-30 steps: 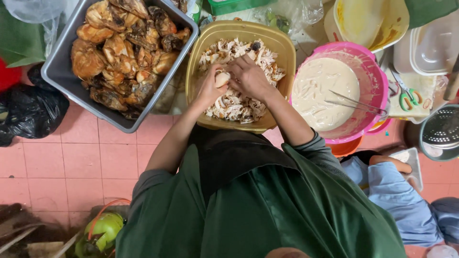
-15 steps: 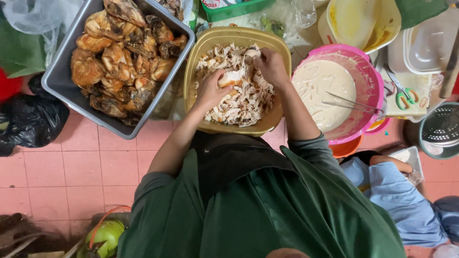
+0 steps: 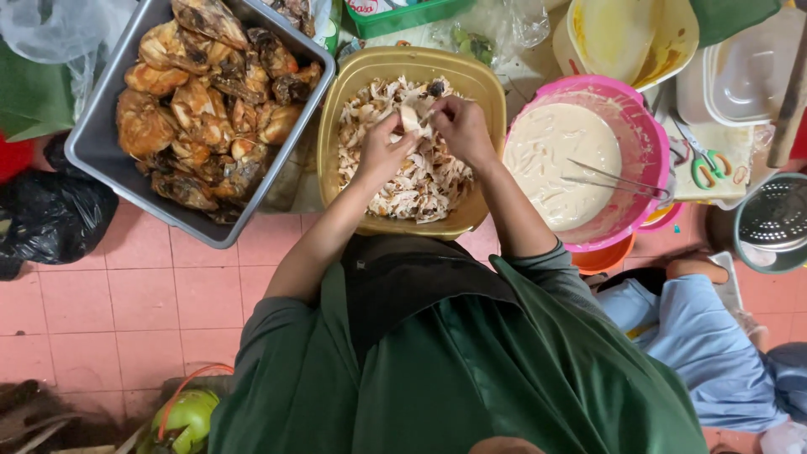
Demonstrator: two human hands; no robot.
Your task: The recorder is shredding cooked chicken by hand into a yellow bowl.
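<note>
Head view: left hand (image 3: 382, 151) and right hand (image 3: 461, 128) pinch one pale chicken piece (image 3: 410, 118) between them, lifted higher than half a second ago, over shredded meat in the yellow tub (image 3: 336, 109); beyond-left, the grey tray (image 3: 101, 151) of roasted chicken

One head camera looks straight down from above, close over the person's own torso. The fingers (image 3: 412, 118) sit high in the middle of the frame; a grey tray (image 3: 101, 160) lies to their left, a pink bowl (image 3: 651, 143) to their right.
</note>
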